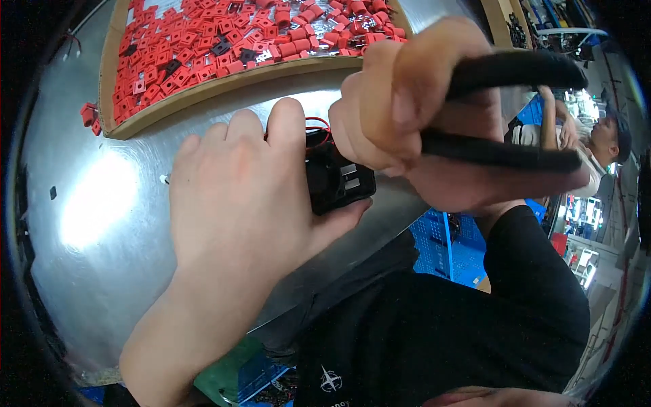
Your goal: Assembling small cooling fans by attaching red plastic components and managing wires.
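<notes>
My left hand (237, 183) is wrapped over a black plastic housing (344, 195) above the metal table, its thumb along the near edge. Two bright metal contacts (349, 178) show inside the housing. Behind it, a thin red wire (317, 123) loops out beside my fingers. My right hand (413, 115), raised and close to the camera, is closed around a hand tool with two black handles (508, 150), most likely pliers. The tool's jaws are hidden behind my fist, so I cannot tell whether they touch the housing.
A shallow cardboard tray (224, 90) of small red plastic parts, with a few black ones, lies at the back. Loose red pieces (89, 117) sit by its left corner. Blue crates (468, 247) stand below the table's right edge. Another person (600, 139) is at the far right.
</notes>
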Tool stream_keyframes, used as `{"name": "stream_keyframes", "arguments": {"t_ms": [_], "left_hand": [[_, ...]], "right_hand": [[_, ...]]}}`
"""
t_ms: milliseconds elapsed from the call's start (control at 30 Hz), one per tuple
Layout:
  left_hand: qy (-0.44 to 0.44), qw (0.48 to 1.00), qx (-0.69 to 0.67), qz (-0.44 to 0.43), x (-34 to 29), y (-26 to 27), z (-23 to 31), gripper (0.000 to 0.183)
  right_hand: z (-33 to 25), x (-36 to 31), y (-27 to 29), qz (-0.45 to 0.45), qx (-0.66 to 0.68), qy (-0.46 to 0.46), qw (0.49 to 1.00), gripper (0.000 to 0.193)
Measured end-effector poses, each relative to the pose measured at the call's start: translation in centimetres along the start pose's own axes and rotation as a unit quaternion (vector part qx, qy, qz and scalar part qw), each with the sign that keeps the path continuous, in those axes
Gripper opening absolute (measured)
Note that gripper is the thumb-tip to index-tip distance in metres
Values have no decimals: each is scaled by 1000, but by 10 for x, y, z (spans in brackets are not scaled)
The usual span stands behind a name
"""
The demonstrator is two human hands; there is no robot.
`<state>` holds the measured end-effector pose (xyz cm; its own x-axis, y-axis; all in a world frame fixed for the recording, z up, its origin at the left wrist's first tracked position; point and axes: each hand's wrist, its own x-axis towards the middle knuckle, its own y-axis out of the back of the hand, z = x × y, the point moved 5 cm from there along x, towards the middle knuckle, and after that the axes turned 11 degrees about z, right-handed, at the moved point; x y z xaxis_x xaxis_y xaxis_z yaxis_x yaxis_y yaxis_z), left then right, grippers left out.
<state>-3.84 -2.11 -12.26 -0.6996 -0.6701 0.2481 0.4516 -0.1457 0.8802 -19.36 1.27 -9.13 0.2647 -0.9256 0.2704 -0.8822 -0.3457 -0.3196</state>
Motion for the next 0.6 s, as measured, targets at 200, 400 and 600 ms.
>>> {"name": "stream_keyframes", "arguments": {"t_ms": [200,400,600], "left_hand": [[1,1000,-23,-2,3,3,4,55],[8,999,-39,13,2,3,1,54],[-8,1000,-19,-16,2,2,-3,63]], "right_hand": [[-7,6,-2,-13,-23,-7,1000,79],[-1,15,-8,-31,-35,-20,999,83],[3,19,-13,-47,-45,-36,997,87]]}}
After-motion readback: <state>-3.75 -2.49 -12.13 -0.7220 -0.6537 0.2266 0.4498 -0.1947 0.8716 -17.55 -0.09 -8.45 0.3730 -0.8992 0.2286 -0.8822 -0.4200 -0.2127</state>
